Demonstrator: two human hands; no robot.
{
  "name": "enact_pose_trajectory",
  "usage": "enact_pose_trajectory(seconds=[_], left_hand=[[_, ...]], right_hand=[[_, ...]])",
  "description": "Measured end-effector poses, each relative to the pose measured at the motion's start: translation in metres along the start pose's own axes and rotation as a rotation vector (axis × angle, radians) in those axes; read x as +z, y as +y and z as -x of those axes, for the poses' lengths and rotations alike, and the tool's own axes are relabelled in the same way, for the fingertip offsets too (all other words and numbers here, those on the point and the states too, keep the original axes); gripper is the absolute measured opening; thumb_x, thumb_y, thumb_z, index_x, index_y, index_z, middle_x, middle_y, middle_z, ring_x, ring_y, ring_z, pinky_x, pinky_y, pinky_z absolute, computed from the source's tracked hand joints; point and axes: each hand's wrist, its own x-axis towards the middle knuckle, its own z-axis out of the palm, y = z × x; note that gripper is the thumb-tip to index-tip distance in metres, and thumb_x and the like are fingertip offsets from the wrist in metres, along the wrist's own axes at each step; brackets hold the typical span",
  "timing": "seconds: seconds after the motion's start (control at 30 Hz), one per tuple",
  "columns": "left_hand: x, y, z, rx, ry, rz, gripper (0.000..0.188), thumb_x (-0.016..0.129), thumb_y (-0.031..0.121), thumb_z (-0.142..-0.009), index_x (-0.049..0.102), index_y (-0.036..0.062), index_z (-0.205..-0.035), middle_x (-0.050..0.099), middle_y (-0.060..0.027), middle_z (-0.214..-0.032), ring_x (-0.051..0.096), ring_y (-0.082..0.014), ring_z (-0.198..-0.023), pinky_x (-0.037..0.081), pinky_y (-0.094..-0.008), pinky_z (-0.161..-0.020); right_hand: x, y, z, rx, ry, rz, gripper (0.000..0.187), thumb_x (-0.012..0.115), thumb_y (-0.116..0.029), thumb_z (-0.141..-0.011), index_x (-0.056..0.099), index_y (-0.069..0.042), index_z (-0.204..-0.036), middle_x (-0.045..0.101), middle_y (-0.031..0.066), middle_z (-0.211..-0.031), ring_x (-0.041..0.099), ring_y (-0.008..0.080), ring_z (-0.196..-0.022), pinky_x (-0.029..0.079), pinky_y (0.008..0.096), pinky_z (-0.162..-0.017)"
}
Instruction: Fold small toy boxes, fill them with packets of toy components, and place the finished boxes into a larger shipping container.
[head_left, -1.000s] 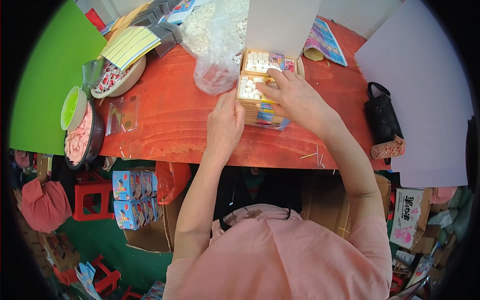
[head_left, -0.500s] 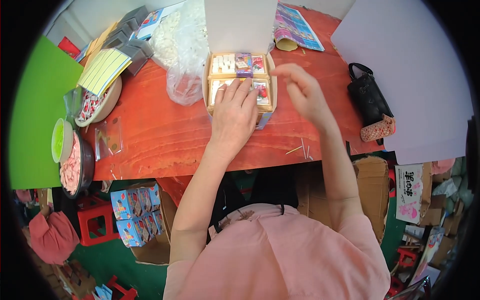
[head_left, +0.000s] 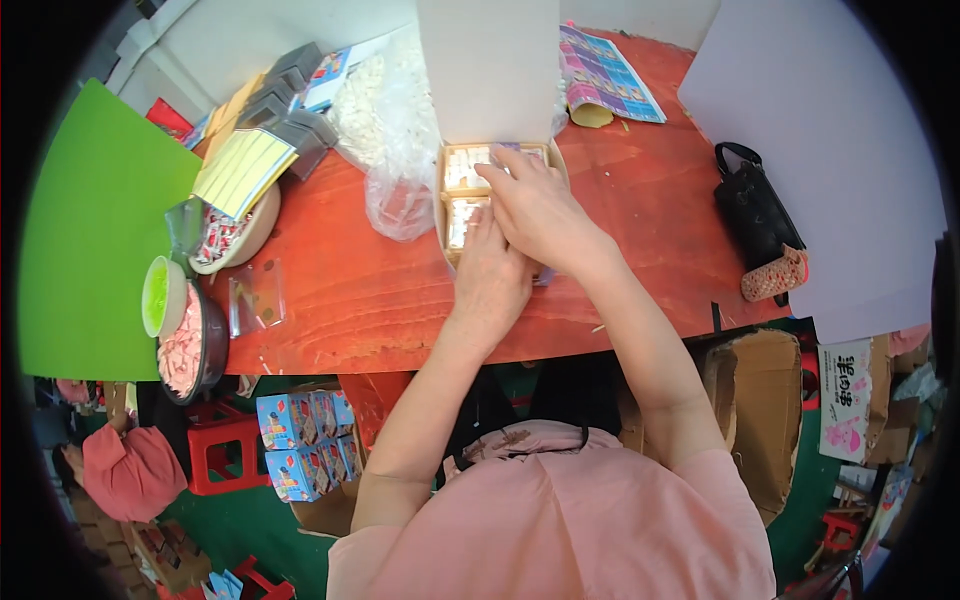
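Observation:
An open cardboard box (head_left: 500,90) stands on the red table, its tall white lid flap raised at the back. Two gold-edged packs (head_left: 466,165) with small white pieces inside lie in it, one behind the other. My left hand (head_left: 490,280) rests on the nearer pack with its fingers stretched forward. Crossing over it, my right hand (head_left: 545,212) lies on the packs, fingers extended and slightly apart, covering their right side. Neither hand grips anything that I can see.
Left of the box lie a clear plastic bag (head_left: 405,195) of white pieces, a bowl of wrapped red-and-white packets (head_left: 222,235) and a dark bowl of pink pieces (head_left: 208,340). A black pouch (head_left: 745,205) lies right. Blue boxes (head_left: 305,445) sit in a carton below the table.
My right hand has swung left from beside the box onto the packs, over my left hand. My left hand remains on the nearer pack. The whole view has shifted slightly.

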Motion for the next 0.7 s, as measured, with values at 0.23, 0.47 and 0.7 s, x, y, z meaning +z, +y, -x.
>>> enact_pose_trajectory(seconds=[0.23, 0.47, 0.7], left_hand=[[0.014, 0.006, 0.023, 0.066, 0.214, -0.086, 0.039, 0.062, 0.005, -0.089, 0.06, -0.0066, -0.127, 0.057, -0.0255, -0.133, 0.049, -0.0478, -0.134, 0.035, -0.0619, -0.115], [0.018, -0.003, 0.027, 0.062, 0.132, -0.066, 0.04, 0.062, 0.006, -0.089, 0.059, -0.0091, -0.126, 0.056, -0.0278, -0.135, 0.047, -0.0484, -0.137, 0.032, -0.0625, -0.118], [-0.012, -0.007, 0.074, 0.292, 0.362, 0.088, 0.04, 0.061, -0.007, -0.085, 0.059, -0.0074, -0.126, 0.06, -0.0261, -0.129, 0.055, -0.0458, -0.128, 0.041, -0.0579, -0.111]], right_hand=[[0.019, -0.012, -0.027, 0.176, -0.34, 0.178, 0.045, 0.05, -0.033, -0.105, 0.056, -0.012, -0.144, 0.053, 0.0186, -0.14, 0.048, 0.038, -0.134, 0.039, 0.0602, -0.11], [0.026, -0.017, -0.039, 0.183, -0.419, 0.284, 0.041, 0.056, -0.036, -0.103, 0.063, -0.009, -0.133, 0.057, 0.0148, -0.134, 0.05, 0.0352, -0.131, 0.041, 0.0631, -0.104], [0.032, -0.007, -0.026, 0.125, -0.226, 0.245, 0.034, 0.053, -0.033, -0.105, 0.062, -0.009, -0.127, 0.06, 0.0163, -0.126, 0.054, 0.0384, -0.125, 0.042, 0.0634, -0.1]])
